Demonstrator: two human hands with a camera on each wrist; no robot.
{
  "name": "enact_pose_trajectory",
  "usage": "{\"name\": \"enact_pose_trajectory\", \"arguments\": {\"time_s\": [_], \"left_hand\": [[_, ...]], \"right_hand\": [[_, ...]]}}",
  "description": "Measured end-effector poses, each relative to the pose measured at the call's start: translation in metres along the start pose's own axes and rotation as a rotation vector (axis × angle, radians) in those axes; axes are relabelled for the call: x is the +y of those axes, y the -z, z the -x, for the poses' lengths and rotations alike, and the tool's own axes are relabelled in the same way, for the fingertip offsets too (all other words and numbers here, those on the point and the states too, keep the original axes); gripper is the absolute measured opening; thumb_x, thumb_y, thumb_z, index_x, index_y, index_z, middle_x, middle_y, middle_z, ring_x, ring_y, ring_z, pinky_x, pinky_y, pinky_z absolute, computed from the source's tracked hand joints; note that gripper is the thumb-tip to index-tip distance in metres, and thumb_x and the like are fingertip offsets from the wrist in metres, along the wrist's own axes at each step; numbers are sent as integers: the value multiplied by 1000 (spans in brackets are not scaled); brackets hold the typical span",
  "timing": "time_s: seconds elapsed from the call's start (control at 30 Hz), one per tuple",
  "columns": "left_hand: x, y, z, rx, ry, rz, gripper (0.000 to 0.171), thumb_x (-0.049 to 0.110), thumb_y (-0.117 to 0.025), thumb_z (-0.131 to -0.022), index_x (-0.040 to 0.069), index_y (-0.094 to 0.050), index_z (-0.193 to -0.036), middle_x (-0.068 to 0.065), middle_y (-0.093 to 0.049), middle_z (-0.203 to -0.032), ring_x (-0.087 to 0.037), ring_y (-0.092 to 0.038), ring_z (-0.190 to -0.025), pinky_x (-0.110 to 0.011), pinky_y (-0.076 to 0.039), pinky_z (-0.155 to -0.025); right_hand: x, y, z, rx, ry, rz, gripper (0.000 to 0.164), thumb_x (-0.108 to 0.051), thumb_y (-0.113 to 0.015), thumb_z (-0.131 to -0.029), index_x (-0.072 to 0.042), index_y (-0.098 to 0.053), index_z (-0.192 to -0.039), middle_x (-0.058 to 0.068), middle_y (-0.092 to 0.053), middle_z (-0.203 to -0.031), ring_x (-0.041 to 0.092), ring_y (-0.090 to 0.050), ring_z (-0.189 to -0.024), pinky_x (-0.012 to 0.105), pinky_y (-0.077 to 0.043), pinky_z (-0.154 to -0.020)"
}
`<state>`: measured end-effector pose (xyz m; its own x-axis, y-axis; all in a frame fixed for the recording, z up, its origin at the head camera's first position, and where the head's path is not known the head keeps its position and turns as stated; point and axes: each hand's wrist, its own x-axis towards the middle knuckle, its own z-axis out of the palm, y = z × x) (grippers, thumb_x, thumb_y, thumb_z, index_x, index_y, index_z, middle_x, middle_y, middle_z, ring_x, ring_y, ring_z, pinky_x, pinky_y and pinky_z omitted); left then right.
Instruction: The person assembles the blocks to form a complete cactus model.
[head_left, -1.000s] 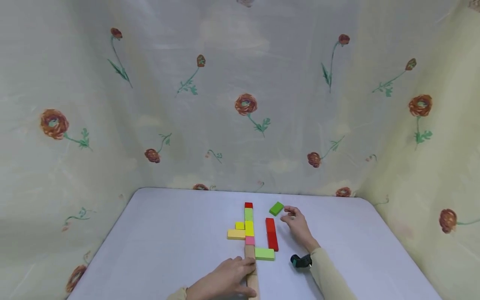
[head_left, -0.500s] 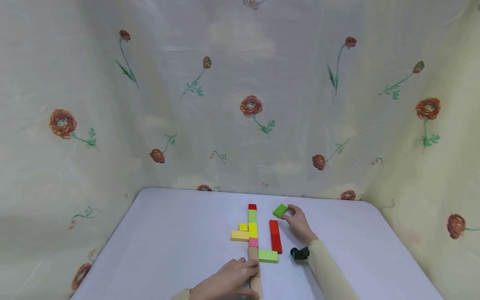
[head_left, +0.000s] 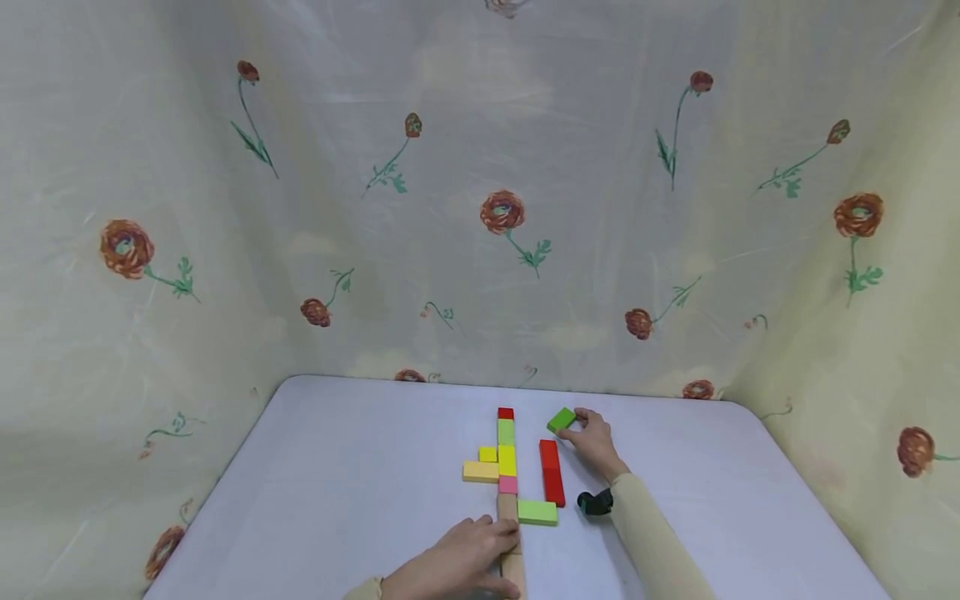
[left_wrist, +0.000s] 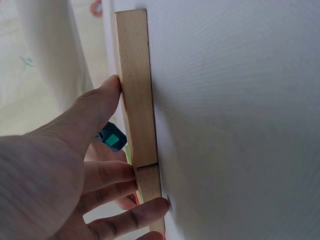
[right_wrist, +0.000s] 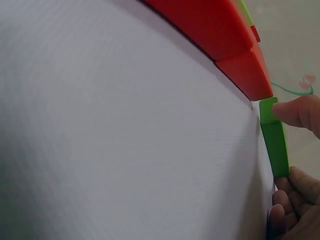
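My right hand (head_left: 596, 446) pinches a green block (head_left: 561, 419) at the back of the table, beyond two red blocks (head_left: 551, 472) laid end to end. In the right wrist view the thumb (right_wrist: 300, 112) presses one end of this green block (right_wrist: 275, 145), and fingertips meet its other end. My left hand (head_left: 453, 558) rests along the near end of a row of blocks, on plain wooden blocks (head_left: 513, 571). The left wrist view shows its thumb at the side of a wooden block (left_wrist: 136, 90), while one finger reaches across another wooden block (left_wrist: 149, 185).
Beyond the wooden blocks the row continues with pink (head_left: 507, 484), yellow (head_left: 507, 460), light green (head_left: 506, 432) and red (head_left: 506, 413) blocks. Pale orange (head_left: 480, 472) and small yellow (head_left: 487, 454) blocks adjoin its left side, a light green block (head_left: 537, 512) its right. A black device (head_left: 596, 502) is at the right wrist.
My right hand has come up to the green block, and its thumb and fingers have closed on the block's ends. The left hand keeps its place on the wooden blocks.
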<state>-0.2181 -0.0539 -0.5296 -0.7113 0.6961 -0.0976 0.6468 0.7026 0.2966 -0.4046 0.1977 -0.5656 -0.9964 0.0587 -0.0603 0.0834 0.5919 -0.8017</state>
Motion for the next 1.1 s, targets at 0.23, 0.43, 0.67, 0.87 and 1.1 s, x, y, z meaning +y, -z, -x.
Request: {"name": "enact_pose_trajectory", "arguments": {"time_s": [0.23, 0.43, 0.67, 0.87, 1.1], "left_hand": [[0, 0, -1, 4, -5, -2, 68, 61, -67, -77, 20, -61, -131, 9, -56, -132, -1, -48, -89, -20, -49, -80], [3, 2, -3, -4, 11, 4, 67, 59, -68, -77, 20, -61, -131, 9, -57, -130, -1, -47, -85, -18, -48, -78], [3, 2, -3, -23, 25, 27, 67, 58, -68, -76, 20, -61, -132, 9, -57, -130, -1, -47, -85, -17, -48, -79], [3, 2, -2, -18, 14, 27, 67, 58, -68, -77, 20, -61, -131, 9, -57, -130, -1, -47, -85, -17, -49, -79], [1, 2, -1, -3, 0, -1, 68, 60, -67, -77, 19, -61, -131, 8, -56, -132, -2, -48, -89, -20, -50, -81]], "right_hand": [[3, -2, -2, 43, 29, 44, 62, -19, -67, -87, 2, -41, -139, 24, -42, -136, 38, -37, -124, 52, -40, -103], [4, 0, -1, 54, 29, 30, 61, -19, -68, -86, 3, -42, -137, 24, -43, -136, 37, -39, -124, 52, -39, -105], [3, 2, 2, 42, 16, 10, 61, -18, -69, -86, 4, -43, -137, 24, -44, -136, 38, -41, -124, 51, -39, -106], [3, 4, 2, 31, 23, -18, 60, -21, -68, -88, 3, -43, -136, 23, -47, -134, 35, -44, -119, 48, -43, -103], [-4, 6, 6, 20, 21, -22, 61, -26, -69, -86, 1, -45, -135, 20, -50, -132, 33, -46, -115, 43, -47, -94]]}}
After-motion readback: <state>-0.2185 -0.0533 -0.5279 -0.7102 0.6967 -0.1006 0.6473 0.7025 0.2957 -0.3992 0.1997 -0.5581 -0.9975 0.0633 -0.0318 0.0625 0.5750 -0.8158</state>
